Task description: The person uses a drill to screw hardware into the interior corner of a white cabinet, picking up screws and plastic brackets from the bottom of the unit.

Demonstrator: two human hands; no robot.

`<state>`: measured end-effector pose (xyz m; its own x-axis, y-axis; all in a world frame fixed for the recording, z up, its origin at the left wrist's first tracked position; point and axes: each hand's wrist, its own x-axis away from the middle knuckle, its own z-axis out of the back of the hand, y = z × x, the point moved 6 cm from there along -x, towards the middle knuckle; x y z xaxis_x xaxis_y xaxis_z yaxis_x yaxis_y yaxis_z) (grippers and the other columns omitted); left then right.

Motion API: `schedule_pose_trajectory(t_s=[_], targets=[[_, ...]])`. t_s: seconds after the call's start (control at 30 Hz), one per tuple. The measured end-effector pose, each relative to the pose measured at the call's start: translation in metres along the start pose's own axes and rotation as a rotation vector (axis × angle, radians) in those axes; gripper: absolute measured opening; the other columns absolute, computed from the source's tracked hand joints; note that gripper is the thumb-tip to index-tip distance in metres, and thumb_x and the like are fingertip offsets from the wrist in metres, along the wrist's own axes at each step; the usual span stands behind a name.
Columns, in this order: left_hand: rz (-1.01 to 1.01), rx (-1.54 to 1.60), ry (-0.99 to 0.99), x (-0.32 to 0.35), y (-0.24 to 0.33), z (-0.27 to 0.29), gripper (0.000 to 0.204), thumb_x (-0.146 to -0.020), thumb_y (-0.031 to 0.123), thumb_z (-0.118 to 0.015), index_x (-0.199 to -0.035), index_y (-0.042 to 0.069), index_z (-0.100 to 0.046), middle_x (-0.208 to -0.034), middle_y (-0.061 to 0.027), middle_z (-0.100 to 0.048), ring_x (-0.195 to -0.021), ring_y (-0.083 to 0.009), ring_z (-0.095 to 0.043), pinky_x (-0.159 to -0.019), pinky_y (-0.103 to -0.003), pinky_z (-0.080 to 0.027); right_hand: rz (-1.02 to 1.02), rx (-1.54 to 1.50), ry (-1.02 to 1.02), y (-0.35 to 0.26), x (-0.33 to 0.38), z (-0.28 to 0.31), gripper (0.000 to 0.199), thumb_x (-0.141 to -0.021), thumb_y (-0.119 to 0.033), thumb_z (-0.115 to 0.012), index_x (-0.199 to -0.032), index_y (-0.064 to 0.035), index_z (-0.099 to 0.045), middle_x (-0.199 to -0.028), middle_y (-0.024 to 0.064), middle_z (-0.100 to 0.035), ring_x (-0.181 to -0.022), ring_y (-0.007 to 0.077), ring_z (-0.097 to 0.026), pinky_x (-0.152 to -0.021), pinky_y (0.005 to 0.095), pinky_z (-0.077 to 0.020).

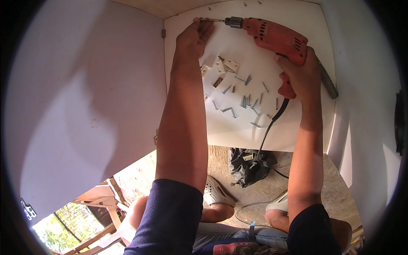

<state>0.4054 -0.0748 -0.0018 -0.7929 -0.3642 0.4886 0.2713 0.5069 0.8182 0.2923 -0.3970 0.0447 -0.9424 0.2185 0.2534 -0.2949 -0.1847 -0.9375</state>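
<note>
A red corded power drill (276, 39) lies level across the far part of a white cabinet interior, with its chuck and long bit (213, 20) pointing left. My right hand (304, 70) is wrapped round the drill's handle. At the tip of the bit, my left hand (195, 38) has its thumb and fingers closed together; whatever they pinch there is hidden. On the white panel (242, 131) between my forearms lie several loose silver screws (247, 101). White plastic angle brackets (225, 66) with holes are grouped near my left forearm.
A hinged white door (85, 97) stands open at left, and a side panel (361, 106) rises at right. A dark tube (328, 80) lies beyond my right wrist. Below the panel edge sits a black plastic bag (246, 168), with the drill cord (265, 134) running past it.
</note>
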Motion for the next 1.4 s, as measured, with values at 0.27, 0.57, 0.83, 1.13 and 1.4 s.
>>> schedule_pose_trajectory(t_s=[0.27,0.57,0.83,1.13,1.4], targets=[[-0.043,-0.146,0.007,0.016,-0.001,0.004,0.028,-0.11,0.012,-0.062,-0.129,-0.01,-0.063,-0.119,-0.0224,-0.072,-0.104,-0.0324,-0.076,-0.092,-0.039,-0.069,0.067,0.242,0.033,0.004,-0.015,-0.004,0.06,-0.081,-0.032,-0.086,-0.12,0.0026,-0.058,-0.099,0.0196,-0.076,-0.083,0.0307,-0.078,-0.078,0.0407,-0.0621],[-0.805,-1.538,0.277,0.053,0.04,0.069,0.044,-0.101,0.029,-0.064,-0.135,0.001,-0.069,-0.113,-0.0188,-0.078,-0.109,-0.0362,-0.075,-0.094,-0.049,-0.059,0.153,0.39,-0.021,-0.01,-0.04,-0.03,0.07,-0.082,-0.041,-0.089,-0.124,0.0049,-0.058,-0.105,0.0201,-0.076,-0.09,0.029,-0.077,-0.082,0.0393,-0.0605],[-0.644,-1.798,0.385,0.037,0.043,0.059,0.078,-0.095,0.036,-0.055,-0.164,0.003,-0.039,-0.102,-0.024,-0.078,-0.092,-0.0441,-0.077,-0.084,-0.055,-0.061,0.099,0.275,-0.126,-0.027,-0.051,-0.064,0.072,-0.078,-0.041,-0.09,-0.12,0.0062,-0.057,-0.107,0.0246,-0.076,-0.097,0.0353,-0.079,-0.088,0.042,-0.0623],[-0.692,-1.828,0.387,0.034,0.048,0.058,0.085,-0.093,0.035,-0.054,-0.167,0.001,-0.033,-0.096,-0.0259,-0.078,-0.087,-0.0448,-0.077,-0.081,-0.055,-0.062,0.056,0.28,-0.105,-0.035,-0.057,-0.081,0.071,-0.077,-0.039,-0.094,-0.127,0.0001,-0.063,-0.111,0.0156,-0.076,-0.096,0.0243,-0.076,-0.087,0.0375,-0.06],[-0.546,-1.816,0.4,0.036,0.049,0.054,0.08,-0.094,0.039,-0.054,-0.166,0.004,-0.041,-0.099,-0.0302,-0.076,-0.094,-0.0494,-0.076,-0.089,-0.058,-0.059,0.1,0.261,-0.104,-0.045,-0.059,-0.087,0.069,-0.077,-0.035,-0.09,-0.124,0.0027,-0.058,-0.109,0.023,-0.077,-0.099,0.0368,-0.079,-0.091,0.0437,-0.0628]])
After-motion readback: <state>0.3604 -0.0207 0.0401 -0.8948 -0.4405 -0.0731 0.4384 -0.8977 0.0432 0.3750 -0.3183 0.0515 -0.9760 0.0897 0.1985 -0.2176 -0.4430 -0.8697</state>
